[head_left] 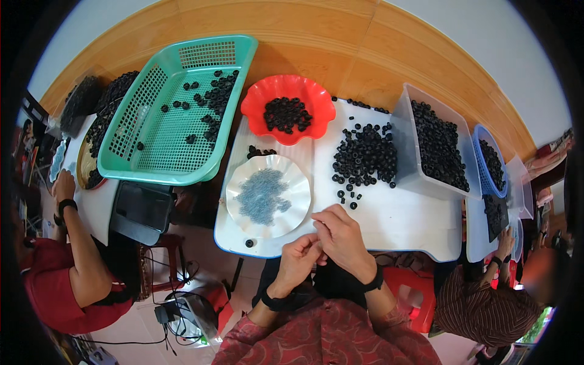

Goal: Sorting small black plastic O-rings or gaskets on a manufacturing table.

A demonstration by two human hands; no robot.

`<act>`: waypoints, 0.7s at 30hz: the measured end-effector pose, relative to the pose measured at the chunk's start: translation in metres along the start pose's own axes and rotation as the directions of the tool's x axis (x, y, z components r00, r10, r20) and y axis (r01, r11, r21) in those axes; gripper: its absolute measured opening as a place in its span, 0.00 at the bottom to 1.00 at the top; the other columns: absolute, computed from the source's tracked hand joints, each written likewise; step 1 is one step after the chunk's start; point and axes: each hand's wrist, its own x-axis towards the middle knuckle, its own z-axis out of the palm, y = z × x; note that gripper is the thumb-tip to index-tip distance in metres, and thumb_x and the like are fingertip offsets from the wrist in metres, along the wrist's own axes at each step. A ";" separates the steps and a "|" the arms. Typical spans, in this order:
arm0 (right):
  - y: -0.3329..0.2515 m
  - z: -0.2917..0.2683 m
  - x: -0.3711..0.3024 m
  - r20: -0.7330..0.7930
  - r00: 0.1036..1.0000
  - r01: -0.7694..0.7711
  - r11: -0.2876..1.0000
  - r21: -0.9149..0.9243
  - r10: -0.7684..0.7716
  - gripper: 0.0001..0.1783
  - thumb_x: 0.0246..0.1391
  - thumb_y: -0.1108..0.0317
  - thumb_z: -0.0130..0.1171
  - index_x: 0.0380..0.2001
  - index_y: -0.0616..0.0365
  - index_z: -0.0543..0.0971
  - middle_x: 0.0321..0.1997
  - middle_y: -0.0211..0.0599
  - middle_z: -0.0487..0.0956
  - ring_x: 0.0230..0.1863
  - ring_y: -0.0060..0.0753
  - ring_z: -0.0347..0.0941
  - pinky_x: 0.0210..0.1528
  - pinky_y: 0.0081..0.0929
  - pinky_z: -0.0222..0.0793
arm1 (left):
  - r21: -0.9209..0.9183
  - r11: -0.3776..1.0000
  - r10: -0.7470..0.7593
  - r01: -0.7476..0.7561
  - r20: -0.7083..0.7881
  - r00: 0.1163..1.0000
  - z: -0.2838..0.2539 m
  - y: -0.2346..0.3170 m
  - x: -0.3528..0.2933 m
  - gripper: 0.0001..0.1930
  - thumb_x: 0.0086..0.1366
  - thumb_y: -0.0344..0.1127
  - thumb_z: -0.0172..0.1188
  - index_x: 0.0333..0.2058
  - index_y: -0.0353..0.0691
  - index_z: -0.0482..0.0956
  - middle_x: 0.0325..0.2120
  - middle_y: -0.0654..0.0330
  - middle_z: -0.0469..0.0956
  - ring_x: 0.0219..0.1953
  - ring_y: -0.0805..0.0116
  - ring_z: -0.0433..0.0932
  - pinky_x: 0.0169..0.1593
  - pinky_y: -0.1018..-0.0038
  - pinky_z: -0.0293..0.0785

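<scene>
My left hand point(297, 261) and my right hand point(344, 236) meet at the table's front edge, fingertips pinched close together. Whatever lies between the fingers is too small or hidden to make out. Just beyond them, to the left, a white scalloped plate point(299, 190) holds a heap of tiny grey-blue pieces point(260, 198). A single small black ring-shaped part point(249, 243) lies by the plate's near side. Farther back on the white table point(389, 222) is a loose pile of small black round parts point(365, 152).
Behind the plate stands a red wavy-rimmed bowl point(322, 115) of black parts. A large green basket point(182, 176) sits to the left, a full translucent bin point(407, 140) and a blue basket point(482, 137) to the right. Co-workers sit on both sides; a red stool point(412, 286) stands below.
</scene>
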 end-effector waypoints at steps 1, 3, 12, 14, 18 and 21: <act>0.000 0.007 0.005 0.002 0.997 0.071 0.996 -0.061 -0.071 0.07 0.50 0.79 0.57 0.34 0.61 0.79 0.33 0.39 0.74 0.30 0.41 0.76 0.32 0.30 0.73 | 0.074 0.997 0.008 -0.013 0.068 0.998 -0.005 -0.002 -0.002 0.09 0.67 0.29 0.54 0.42 0.30 0.77 0.28 0.62 0.78 0.27 0.79 0.76 0.31 0.81 0.76; 0.000 0.019 0.016 0.013 0.989 0.148 0.982 -0.121 -0.148 0.08 0.49 0.79 0.58 0.34 0.61 0.79 0.33 0.38 0.74 0.30 0.41 0.75 0.32 0.30 0.73 | 0.144 0.989 0.016 -0.035 0.131 0.991 -0.011 -0.007 -0.005 0.08 0.67 0.29 0.54 0.40 0.30 0.77 0.27 0.62 0.78 0.26 0.79 0.76 0.31 0.81 0.76; 0.015 0.056 0.042 0.201 0.968 0.229 0.862 -0.453 -0.152 0.08 0.48 0.70 0.61 0.32 0.61 0.80 0.32 0.41 0.72 0.36 0.44 0.74 0.34 0.37 0.72 | 0.184 0.982 -0.069 0.045 0.125 0.990 -0.013 -0.002 -0.012 0.08 0.66 0.30 0.56 0.38 0.30 0.76 0.27 0.63 0.78 0.26 0.79 0.75 0.30 0.82 0.75; 0.016 0.058 0.043 0.209 0.969 0.217 0.865 -0.453 -0.133 0.06 0.48 0.70 0.60 0.30 0.61 0.80 0.32 0.42 0.72 0.36 0.44 0.74 0.33 0.38 0.72 | 0.188 0.981 -0.070 0.045 0.124 0.990 -0.015 -0.006 -0.011 0.08 0.66 0.30 0.56 0.40 0.30 0.76 0.27 0.63 0.78 0.26 0.79 0.75 0.30 0.82 0.74; 0.022 0.061 0.044 0.183 0.979 0.167 0.852 -0.497 -0.085 0.04 0.49 0.72 0.59 0.26 0.61 0.78 0.32 0.43 0.72 0.33 0.47 0.75 0.31 0.40 0.72 | 0.195 0.980 -0.075 0.050 0.126 0.989 -0.017 -0.008 -0.010 0.08 0.66 0.30 0.56 0.41 0.31 0.76 0.27 0.63 0.78 0.26 0.79 0.76 0.29 0.82 0.74; 0.021 0.054 0.042 0.163 0.985 0.133 0.870 -0.475 -0.062 0.03 0.49 0.72 0.59 0.26 0.60 0.77 0.32 0.43 0.72 0.31 0.48 0.74 0.30 0.41 0.72 | 0.191 0.981 -0.071 0.044 0.132 0.989 -0.018 -0.008 -0.009 0.08 0.67 0.29 0.55 0.41 0.32 0.76 0.26 0.63 0.78 0.26 0.79 0.76 0.29 0.82 0.74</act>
